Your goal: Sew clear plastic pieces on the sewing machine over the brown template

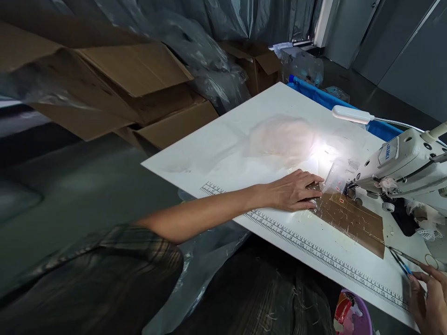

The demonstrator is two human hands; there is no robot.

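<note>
Left hand (296,190) palm down, fingers partly spread, fingertips on left end of 1 brown sheet (365,225); open, pressing rather than gripping. Sheet lies flat on right part of white surface (216,156), clear film (335,177) at its far left end, beside sewing machine (408,158). Right hand (430,295), near right, fingers closed on 1 slim tool (405,255); type cannot tell. Tool points left, toward sheet's right end. Printed ruler (314,252) along near edge.
</note>
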